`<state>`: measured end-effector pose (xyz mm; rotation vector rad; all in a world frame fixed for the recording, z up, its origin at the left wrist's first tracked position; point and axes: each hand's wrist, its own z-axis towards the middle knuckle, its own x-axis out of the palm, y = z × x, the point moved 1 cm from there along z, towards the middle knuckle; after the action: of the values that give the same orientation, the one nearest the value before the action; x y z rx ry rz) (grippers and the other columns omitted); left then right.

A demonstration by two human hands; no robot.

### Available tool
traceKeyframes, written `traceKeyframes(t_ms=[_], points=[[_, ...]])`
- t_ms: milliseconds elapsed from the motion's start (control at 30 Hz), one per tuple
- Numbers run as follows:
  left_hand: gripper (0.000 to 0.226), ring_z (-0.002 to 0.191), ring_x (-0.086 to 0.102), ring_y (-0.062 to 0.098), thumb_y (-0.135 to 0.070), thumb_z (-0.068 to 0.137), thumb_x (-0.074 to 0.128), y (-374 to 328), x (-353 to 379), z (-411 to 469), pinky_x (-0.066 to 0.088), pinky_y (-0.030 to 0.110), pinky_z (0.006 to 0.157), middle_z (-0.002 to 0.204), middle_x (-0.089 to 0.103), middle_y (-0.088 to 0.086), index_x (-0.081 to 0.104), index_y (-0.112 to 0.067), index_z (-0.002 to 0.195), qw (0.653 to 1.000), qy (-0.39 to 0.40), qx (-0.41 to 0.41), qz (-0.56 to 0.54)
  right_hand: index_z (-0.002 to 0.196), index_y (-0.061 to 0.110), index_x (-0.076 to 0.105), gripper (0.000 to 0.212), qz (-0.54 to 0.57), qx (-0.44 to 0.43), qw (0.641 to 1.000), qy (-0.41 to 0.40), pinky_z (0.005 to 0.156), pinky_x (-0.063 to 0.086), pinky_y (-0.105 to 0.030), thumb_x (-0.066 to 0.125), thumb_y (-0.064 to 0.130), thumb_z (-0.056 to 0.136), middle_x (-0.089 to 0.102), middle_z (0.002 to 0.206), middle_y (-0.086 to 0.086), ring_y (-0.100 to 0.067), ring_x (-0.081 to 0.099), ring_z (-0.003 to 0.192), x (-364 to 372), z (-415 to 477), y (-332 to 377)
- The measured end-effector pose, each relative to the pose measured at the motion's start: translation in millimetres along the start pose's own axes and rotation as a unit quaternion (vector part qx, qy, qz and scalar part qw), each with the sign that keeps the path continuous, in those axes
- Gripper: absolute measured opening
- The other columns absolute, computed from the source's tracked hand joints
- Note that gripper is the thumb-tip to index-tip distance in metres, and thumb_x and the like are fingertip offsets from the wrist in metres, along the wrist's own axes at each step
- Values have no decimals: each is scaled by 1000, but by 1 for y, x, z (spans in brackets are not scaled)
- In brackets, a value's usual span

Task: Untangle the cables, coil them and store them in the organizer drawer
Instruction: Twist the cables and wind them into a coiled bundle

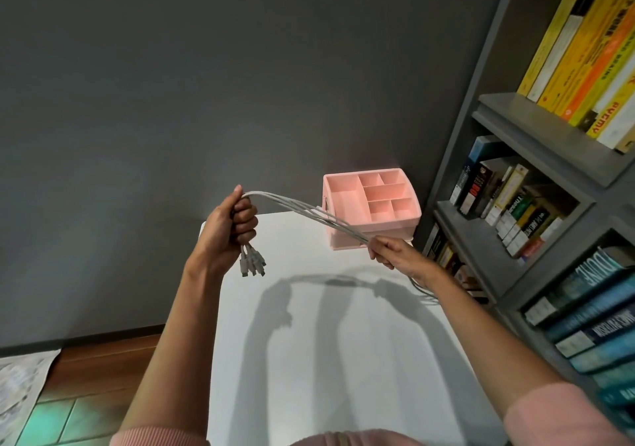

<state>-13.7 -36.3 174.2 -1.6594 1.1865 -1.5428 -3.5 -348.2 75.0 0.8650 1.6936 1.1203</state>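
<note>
Several white cables (302,209) stretch in a bundle between my two hands above the white table (326,359). My left hand (230,232) grips one end of the bundle, raised, with the plugs (252,264) hanging below the fist. My right hand (391,251) holds the bundle farther along, lower and to the right. The rest of the cables trails past my right wrist off the table's right edge. A pink organizer (372,205) with open top compartments stands at the table's far right corner; its drawer front is partly hidden behind my right hand.
A grey bookshelf (536,184) full of books stands close on the right of the table. A dark grey wall is behind. To the left lie a wooden floor (103,377) and a patterned rug (20,387).
</note>
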Motion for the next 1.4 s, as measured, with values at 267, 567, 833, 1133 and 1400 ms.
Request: traceKeyframes(t_ms=[267,567,833,1133,1400], points=[[47,47,4,9,-34,100,35,1,-9,4,10,16,34,60,7,-9,34,-25,54,998,-39,-10,-53,86,19,62,17,-15,-16,1000,9,56,30,-18,53,31,95,54,71,12,-3,38,60,-7,-6,-9],[39,47,9,5,-40,101,32,-2,-6,5,13,16,38,51,22,-12,31,-23,66,999,-31,12,26,84,20,48,27,-301,8,949,-98,63,36,-34,34,35,102,55,74,0,-24,53,71,9,-18,-23],[27,46,28,2,-31,103,30,41,36,4,28,15,47,62,31,-8,34,-21,78,952,53,16,300,83,12,64,42,-448,21,892,46,78,45,-36,32,34,101,66,91,-6,-25,57,88,46,-8,28],[34,87,69,25,-35,103,27,92,43,11,49,38,85,98,71,15,41,-11,83,886,50,-17,461,111,14,63,24,-447,23,868,214,70,36,-29,47,26,97,60,98,-5,-23,54,89,59,-8,91],[40,53,41,14,-34,104,25,88,40,1,46,23,58,61,43,1,46,-10,80,954,97,-69,276,94,17,54,28,-322,-56,944,51,59,41,-31,62,43,88,62,79,-3,-16,55,65,45,-7,102]])
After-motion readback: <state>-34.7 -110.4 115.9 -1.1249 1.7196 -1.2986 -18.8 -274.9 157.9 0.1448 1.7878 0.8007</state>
